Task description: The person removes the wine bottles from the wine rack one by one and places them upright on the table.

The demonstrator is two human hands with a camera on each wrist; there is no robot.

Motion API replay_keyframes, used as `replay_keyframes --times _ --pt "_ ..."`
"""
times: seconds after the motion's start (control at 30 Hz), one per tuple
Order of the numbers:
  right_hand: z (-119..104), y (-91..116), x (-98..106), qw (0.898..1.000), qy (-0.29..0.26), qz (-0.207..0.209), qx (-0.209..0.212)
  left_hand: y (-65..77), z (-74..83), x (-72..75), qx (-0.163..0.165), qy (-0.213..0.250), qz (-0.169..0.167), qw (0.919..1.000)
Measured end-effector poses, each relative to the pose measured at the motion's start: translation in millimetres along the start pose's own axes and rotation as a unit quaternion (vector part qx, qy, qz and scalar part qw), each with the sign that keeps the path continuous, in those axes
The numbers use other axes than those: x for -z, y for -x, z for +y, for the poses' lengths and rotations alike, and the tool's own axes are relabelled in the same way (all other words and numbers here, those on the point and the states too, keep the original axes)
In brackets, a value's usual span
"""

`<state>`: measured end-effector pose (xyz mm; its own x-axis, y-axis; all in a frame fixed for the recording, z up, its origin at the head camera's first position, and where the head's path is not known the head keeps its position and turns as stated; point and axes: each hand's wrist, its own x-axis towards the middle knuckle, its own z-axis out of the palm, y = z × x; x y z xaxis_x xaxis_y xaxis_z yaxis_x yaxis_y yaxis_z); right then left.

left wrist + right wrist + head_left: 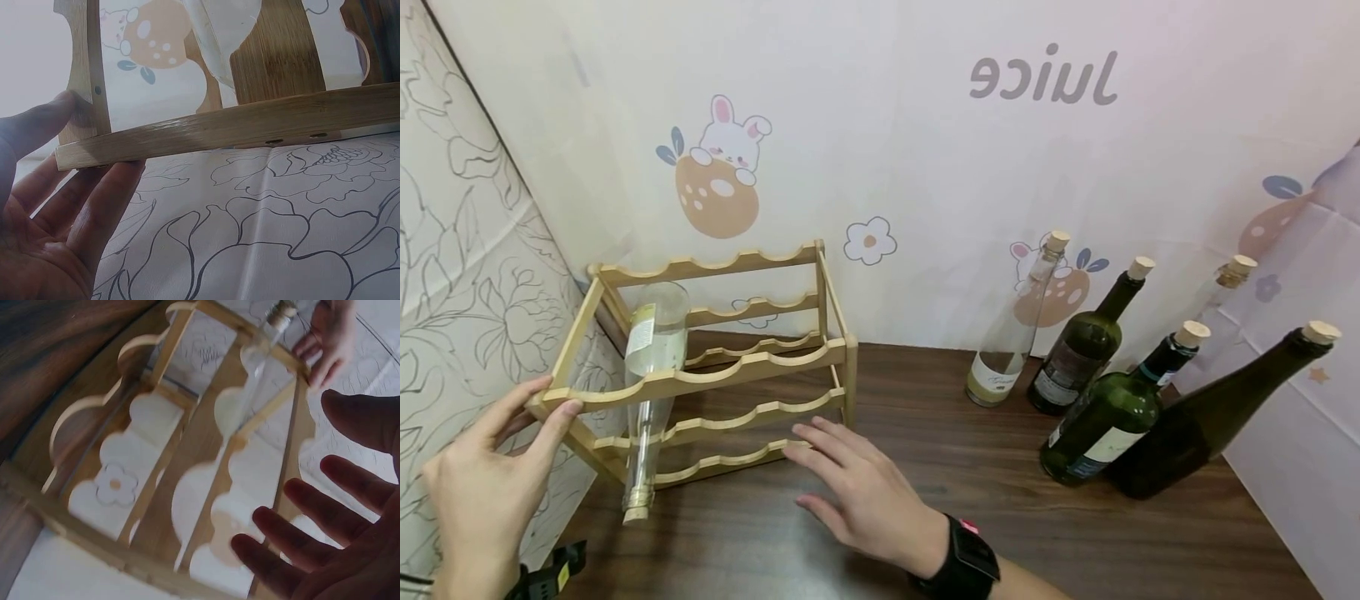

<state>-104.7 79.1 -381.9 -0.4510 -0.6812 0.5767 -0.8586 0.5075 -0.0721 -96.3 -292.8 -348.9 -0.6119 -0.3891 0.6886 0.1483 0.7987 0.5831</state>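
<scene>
A wooden wine rack (751, 367) with scalloped bars stands on the left of the table. My left hand (490, 475) grips its upper front-left corner, with the thumb on the front bar; the left wrist view shows the fingers (103, 206) against the side rail's outer face. A clear glass bottle (658, 354) lies in the leftmost slot of the rack's middle tier, its corked neck (637, 504) sticking out at the front. My right hand (872, 500), its fingers spread, hovers in front of the rack's lower right part and holds nothing.
Several corked bottles stand upright on the right: a clear one (1000, 358), a dark green one (1078, 358), a green labelled one (1105, 429), a tall dark one (1195, 437) and another clear one behind. Printed sheets (925, 167) wall the dark wooden table (910, 392).
</scene>
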Motion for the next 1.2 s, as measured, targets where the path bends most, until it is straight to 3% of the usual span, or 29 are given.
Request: replay_keyframes --times 0.1,0.23,0.37,0.67,0.97,1.2 --pt "-6 -16 -13 0.999 0.009 -0.012 0.032 0.2 0.7 -0.3 -0.001 0.005 -0.001 1.0000" --pt "-15 -38 -28 0.998 0.009 -0.045 0.045 -0.5 1.1 -1.0 -0.004 0.005 -0.002 1.0000" --pt "-20 -56 -39 0.995 0.045 -0.058 0.061 -0.2 1.7 -2.7 -0.003 0.005 -0.001 1.0000" --pt "-32 -92 -70 0.985 0.114 -0.118 0.044 1.7 1.4 -1.4 0.014 0.010 -0.003 0.9998" --pt "-46 -110 -101 0.979 0.156 -0.118 0.052 1.7 -3.6 0.9 0.014 0.002 -0.003 0.9999" --pt "-47 -123 -115 0.979 0.158 -0.115 0.051 -0.1 -3.0 -0.1 -0.001 0.006 -0.003 1.0000"
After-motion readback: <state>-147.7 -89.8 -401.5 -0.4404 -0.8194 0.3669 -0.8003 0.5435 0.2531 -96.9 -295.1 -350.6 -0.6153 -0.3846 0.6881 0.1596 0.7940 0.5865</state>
